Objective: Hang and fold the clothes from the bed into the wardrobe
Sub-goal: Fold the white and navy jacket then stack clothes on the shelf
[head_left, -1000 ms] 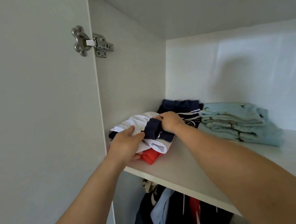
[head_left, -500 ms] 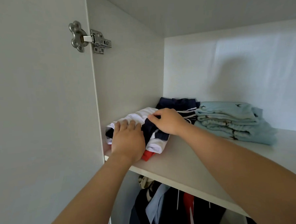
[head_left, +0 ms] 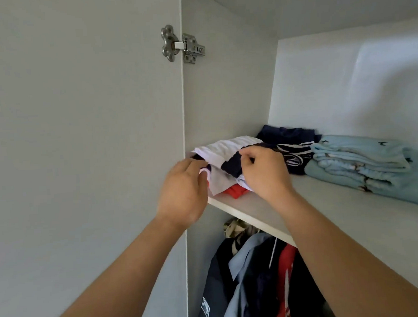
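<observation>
The garment [head_left: 227, 149], a white, navy and red fold, is lying on the shelf [head_left: 326, 200] in its front left corner, just ahead of and above both hands. Its left end is sitting against the side wall [head_left: 223, 85], and its red underside is reaching almost to the shelf's front edge. Seen from below, its long axis is hard to read; it seems to be running from the front edge back toward the navy pile [head_left: 286, 135], which it is touching or overlapping.

The left hand [head_left: 183, 191] is meeting the near left corner of the garment with its fingertips; whether it is gripping cloth cannot be told. The right hand [head_left: 264, 170] is resting on top, its curled fingers pinching the navy band. Both hands are on the garment, the right one reaching further in.

Room is tight on three sides: the wall to the left, the navy pile behind, and the drop onto the hanging clothes [head_left: 257, 277] in front. Bare shelf is showing only to the right, between the garment and the blue pile [head_left: 363, 164]. Judging by this, any squaring up is best done by nudging the garment back and slightly right, away from the edge. The open door [head_left: 81, 140] is standing close beside the left forearm.
</observation>
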Available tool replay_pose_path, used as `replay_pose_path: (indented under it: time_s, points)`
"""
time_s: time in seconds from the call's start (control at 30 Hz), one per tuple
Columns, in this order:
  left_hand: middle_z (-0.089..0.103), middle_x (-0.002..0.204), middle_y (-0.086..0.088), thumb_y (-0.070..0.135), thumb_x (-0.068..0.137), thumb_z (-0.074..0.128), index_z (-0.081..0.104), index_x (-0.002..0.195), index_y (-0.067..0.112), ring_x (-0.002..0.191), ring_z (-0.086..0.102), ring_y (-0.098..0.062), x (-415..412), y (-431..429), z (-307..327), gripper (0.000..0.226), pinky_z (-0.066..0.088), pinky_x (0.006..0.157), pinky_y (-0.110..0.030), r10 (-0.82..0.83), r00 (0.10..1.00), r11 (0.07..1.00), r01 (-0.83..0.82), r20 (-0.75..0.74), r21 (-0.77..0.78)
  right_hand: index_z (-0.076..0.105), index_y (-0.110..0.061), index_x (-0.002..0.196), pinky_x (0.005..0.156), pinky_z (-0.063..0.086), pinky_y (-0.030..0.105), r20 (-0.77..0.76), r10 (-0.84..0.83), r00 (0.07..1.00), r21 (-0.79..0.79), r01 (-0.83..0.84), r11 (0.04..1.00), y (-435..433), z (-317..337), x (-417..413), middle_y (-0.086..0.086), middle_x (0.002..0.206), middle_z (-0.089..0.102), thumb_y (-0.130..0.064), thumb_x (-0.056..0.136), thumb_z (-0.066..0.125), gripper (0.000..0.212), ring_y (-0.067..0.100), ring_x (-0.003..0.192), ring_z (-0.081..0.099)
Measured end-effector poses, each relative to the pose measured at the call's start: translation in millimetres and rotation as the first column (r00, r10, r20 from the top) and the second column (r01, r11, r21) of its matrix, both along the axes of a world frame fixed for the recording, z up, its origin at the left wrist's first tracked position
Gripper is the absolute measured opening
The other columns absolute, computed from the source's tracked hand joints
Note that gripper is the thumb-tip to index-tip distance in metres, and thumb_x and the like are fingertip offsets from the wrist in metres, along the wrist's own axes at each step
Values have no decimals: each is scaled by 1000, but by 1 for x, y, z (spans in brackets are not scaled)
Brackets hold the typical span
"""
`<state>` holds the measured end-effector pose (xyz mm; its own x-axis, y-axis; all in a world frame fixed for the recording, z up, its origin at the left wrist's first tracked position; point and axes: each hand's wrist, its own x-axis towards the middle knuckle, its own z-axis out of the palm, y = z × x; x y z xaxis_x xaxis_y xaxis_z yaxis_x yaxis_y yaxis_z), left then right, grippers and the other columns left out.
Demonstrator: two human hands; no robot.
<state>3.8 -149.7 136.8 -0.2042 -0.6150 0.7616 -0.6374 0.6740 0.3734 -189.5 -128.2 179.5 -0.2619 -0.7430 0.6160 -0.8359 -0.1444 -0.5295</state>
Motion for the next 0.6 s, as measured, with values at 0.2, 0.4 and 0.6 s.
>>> replay_pose_path:
  time_s: [0.2,0.4,0.6]
  points:
    - [65,107,5,15,98,52,69,106,15,101,60,-16,100,108,-38,19,48,91,-33,233,966,967,-242,-115,-81,67,-28,83,66,38,4,114,273,955,-147,-256,956,67,-34,85,-17,80,70,-36,96,60,16,-8,81,60]
    - [60,116,-2,12,94,57,67,108,11,109,54,-19,211,177,-49,18,39,99,-24,529,828,810,-558,-184,-181,53,-21,67,58,38,11,107,474,874,-144,-458,877,110,-59,191,-11,57,56,-36,95,61,33,0,66,57]
    - [43,142,-4,19,92,58,51,126,15,132,40,-16,282,165,-51,35,29,112,-20,534,783,825,-565,-320,-6,56,-15,68,63,39,34,112,460,881,-124,-446,886,119,-66,259,-5,64,62,-38,95,60,35,16,65,54]
